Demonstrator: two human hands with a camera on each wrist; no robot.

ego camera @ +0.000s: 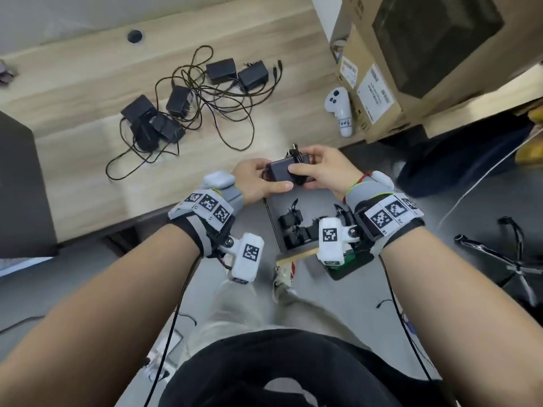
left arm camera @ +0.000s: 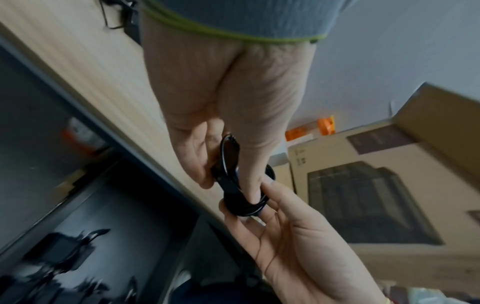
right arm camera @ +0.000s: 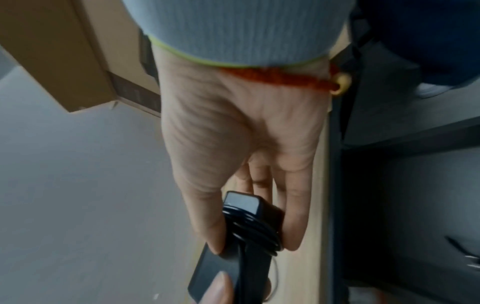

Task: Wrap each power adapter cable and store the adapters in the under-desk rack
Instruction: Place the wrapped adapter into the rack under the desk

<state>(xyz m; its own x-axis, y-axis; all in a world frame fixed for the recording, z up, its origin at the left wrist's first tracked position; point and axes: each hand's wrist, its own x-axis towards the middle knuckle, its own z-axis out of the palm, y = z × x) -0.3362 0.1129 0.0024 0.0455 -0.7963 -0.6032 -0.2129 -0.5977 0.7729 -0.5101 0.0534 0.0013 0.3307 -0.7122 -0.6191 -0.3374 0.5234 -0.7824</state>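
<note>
A black power adapter (ego camera: 280, 170) with its cable wound round the body is held over the desk's front edge. My left hand (ego camera: 273, 179) grips its left end, thumb on top. My right hand (ego camera: 302, 165) pinches the right end over the coils. The left wrist view shows the left hand (left arm camera: 228, 189) on the adapter (left arm camera: 235, 205). In the right wrist view the right hand (right arm camera: 254, 244) clamps the wrapped coils of the adapter (right arm camera: 241, 202). Directly below, the dark under-desk rack (ego camera: 276, 207) holds several wrapped adapters. Several unwrapped adapters (ego camera: 176, 101) lie in tangled cables on the desk.
A white controller (ego camera: 340, 110) and a large cardboard box (ego camera: 411, 54) stand on the wooden desk (ego camera: 88, 83) at the right. A chair base (ego camera: 514, 259) is on the floor to the right. My legs and cables hang below.
</note>
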